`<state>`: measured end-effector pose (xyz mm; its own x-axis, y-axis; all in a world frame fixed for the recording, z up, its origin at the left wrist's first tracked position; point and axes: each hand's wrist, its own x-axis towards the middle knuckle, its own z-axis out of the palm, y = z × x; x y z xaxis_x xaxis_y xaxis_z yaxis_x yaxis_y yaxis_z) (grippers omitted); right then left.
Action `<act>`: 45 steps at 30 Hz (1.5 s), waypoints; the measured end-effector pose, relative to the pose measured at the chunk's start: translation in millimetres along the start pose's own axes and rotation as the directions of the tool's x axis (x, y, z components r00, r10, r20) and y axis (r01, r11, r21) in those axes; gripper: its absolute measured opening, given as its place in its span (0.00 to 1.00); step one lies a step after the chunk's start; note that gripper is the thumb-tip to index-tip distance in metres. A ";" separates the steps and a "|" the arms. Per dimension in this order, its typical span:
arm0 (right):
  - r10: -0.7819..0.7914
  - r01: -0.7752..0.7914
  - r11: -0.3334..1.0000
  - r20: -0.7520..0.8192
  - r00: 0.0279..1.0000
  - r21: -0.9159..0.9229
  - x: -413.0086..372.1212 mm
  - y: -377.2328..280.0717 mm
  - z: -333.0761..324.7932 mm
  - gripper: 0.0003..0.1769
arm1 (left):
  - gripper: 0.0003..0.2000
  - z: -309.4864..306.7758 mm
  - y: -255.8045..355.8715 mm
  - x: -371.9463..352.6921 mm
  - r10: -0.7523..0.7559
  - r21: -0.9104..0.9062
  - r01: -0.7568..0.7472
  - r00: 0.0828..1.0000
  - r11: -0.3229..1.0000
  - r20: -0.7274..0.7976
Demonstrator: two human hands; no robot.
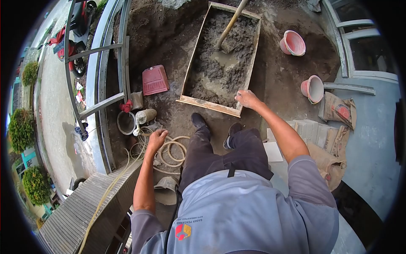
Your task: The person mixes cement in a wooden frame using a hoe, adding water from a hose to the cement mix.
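Note:
My right hand [248, 99] is at the near right corner of a wooden mixing box [211, 106], its fingers curled at or just above the rim; what they hold, if anything, is too small to tell. Wet grey mortar [211, 72] lies in the box with a puddle on top. A wooden handle [231, 25] slants up out of the mortar. My left hand [157, 139] hangs on the left with curled fingers, over a coiled pale hose [174, 154]; nothing can be made out in it.
Two pinkish buckets, one [293, 43] above the other [313, 89], stand at the right near paper sacks [337, 111] and stacked blocks [306, 131]. A red dustpan-like piece [154, 80], a grey bucket [126, 122] and a metal frame [101, 105] are at the left.

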<state>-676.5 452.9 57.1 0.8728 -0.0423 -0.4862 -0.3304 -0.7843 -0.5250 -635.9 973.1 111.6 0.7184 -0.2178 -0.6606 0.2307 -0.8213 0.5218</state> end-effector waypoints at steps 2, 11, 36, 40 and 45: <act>-0.063 0.063 0.996 0.002 0.998 -0.070 49.3 -16.2 -26.2 0.20 | 0.20 -5.0 39.7 30.6 0.086 0.014 -0.085 0.996 0.996 -0.012; -0.203 0.223 0.840 0.095 0.975 -0.495 305.9 -23.5 -98.3 0.19 | 0.19 57.6 178.4 115.7 0.148 -0.196 -0.152 0.988 0.969 -0.035; 0.353 -0.419 0.477 0.268 0.896 0.773 321.5 60.6 -97.7 0.12 | 0.42 294.7 306.3 164.0 0.263 -0.679 0.138 0.852 0.721 0.453; 0.410 -0.374 0.209 0.266 0.872 0.904 317.3 79.5 -75.0 0.13 | 0.30 284.9 260.0 139.9 0.365 -0.792 0.559 0.703 0.247 0.610; 0.550 -0.366 0.167 0.221 0.805 0.915 327.6 105.4 59.2 0.10 | 0.22 278.5 200.7 134.5 -0.104 -0.642 0.453 0.857 0.618 0.504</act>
<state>-446.7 393.0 -198.8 0.4412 -0.3287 -0.8351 -0.7036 0.4509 -0.5492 -675.7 632.1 -22.9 0.2609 -0.3670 -0.8929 0.8895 -0.2680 0.3700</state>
